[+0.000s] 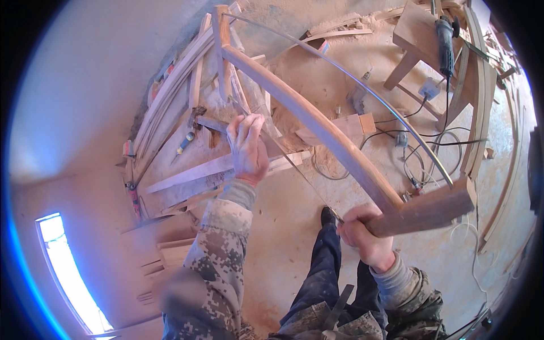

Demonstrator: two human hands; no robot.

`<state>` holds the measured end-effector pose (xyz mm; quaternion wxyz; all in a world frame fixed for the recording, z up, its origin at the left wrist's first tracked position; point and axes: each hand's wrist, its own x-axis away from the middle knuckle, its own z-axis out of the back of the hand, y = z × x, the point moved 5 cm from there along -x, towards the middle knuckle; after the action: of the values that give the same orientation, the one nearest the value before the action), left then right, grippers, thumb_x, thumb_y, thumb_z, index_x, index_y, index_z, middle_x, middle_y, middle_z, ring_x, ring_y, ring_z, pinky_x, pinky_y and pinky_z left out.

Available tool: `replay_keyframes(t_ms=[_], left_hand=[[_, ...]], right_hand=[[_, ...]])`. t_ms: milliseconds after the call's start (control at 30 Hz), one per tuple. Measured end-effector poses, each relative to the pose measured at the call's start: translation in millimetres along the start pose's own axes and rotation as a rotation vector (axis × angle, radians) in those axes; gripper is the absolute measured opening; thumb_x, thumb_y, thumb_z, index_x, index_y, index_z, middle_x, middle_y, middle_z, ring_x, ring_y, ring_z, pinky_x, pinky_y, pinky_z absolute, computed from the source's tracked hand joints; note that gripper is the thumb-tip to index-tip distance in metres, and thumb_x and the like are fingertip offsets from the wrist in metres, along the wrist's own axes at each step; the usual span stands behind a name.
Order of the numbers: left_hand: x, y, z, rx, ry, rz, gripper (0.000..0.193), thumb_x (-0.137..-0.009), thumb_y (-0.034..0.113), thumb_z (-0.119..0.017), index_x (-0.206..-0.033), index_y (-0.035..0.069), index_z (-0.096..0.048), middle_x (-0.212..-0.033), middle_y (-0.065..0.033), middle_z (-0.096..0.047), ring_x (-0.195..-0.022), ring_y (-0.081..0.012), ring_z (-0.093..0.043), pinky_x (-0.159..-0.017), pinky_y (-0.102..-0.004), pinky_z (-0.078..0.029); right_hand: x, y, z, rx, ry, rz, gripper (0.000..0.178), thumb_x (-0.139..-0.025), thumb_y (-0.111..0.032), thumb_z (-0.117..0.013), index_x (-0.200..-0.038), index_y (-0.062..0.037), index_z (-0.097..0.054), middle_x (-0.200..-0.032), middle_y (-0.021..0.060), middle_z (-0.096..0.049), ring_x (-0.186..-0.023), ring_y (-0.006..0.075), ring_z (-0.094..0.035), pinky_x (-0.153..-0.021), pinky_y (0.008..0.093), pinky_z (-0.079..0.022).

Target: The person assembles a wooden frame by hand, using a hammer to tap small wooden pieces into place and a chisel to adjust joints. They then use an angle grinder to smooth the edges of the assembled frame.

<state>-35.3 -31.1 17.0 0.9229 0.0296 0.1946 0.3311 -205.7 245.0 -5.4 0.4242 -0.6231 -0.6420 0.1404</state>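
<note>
A large wooden bow saw slants across the view in front of me, its far end arm upper left and its near end arm lower right. A thin metal rod runs along its outer side, and a narrow blade along the side nearer me. My right hand is closed round the near end arm, by the blade's end fitting. With fingers bent, my left hand closes at the far part of the blade; its fingertips are partly hidden. Nearby, a pale wooden board lies beneath my left hand.
An angle grinder rests on a wooden stool at the far right. Cables and a plug lie on the floor near a wooden block. Long wooden strips lean at left; curved pieces stand at right.
</note>
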Motion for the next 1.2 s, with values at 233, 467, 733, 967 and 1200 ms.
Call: replay_keyframes(t_ms=[233,467,733,967,1200], left_hand=[[-3,-1,2,-0.004,0.01,0.013,0.049,-0.084,-0.003,-0.049,-0.13,0.002,-0.065,-0.136,-0.0155,-0.063,-0.126,-0.0447,-0.047,-0.115,-0.0526,-0.036],[-4,7,1,-0.004,0.014,-0.002,0.051,-0.084,-0.003,-0.049,-0.133,0.001,-0.064,-0.137,-0.0166,-0.062,-0.124,-0.045,-0.047,-0.114,-0.0535,-0.036],[7,-2,-8,-0.001,-0.036,0.04,0.053,-0.09,0.0,-0.045,-0.141,0.0,-0.058,-0.14,-0.019,-0.06,-0.13,-0.0435,-0.043,-0.117,-0.0541,-0.031],[-1,2,-2,0.011,-0.041,0.029,0.057,-0.088,-0.002,-0.045,-0.144,-0.001,-0.054,-0.139,-0.0191,-0.06,-0.128,-0.0438,-0.043,-0.116,-0.0539,-0.031],[6,-1,-8,0.014,-0.037,0.093,0.058,-0.086,-0.005,-0.045,-0.144,-0.003,-0.052,-0.138,-0.0178,-0.06,-0.127,-0.0421,-0.042,-0.114,-0.0524,-0.033]], right_hand=[[12,-14,-1,-0.01,0.011,0.083,0.011,-0.09,0.011,-0.059,-0.096,0.0018,-0.062,-0.071,0.0109,-0.064,-0.058,0.0139,-0.054,-0.058,0.0315,-0.048],[-12,3,-6,-0.103,0.006,-0.01,0.012,-0.093,0.007,-0.06,-0.102,-0.0008,-0.063,-0.08,0.0135,-0.067,-0.061,0.0145,-0.056,-0.054,0.031,-0.045],[1,-10,9,-0.159,-0.018,-0.04,0.008,-0.094,0.005,-0.058,-0.095,0.0,-0.064,-0.07,0.0069,-0.062,-0.057,0.0121,-0.053,-0.058,0.0306,-0.048],[-20,-8,-7,-0.066,-0.065,-0.037,0.01,-0.098,0.0,-0.057,-0.095,-0.0033,-0.066,-0.073,0.0009,-0.059,-0.063,0.0079,-0.051,-0.053,0.0266,-0.039],[11,-15,12,-0.081,-0.04,-0.012,0.007,-0.095,0.004,-0.057,-0.096,-0.0001,-0.063,-0.074,0.0078,-0.064,-0.06,0.0129,-0.056,-0.053,0.0299,-0.045]])
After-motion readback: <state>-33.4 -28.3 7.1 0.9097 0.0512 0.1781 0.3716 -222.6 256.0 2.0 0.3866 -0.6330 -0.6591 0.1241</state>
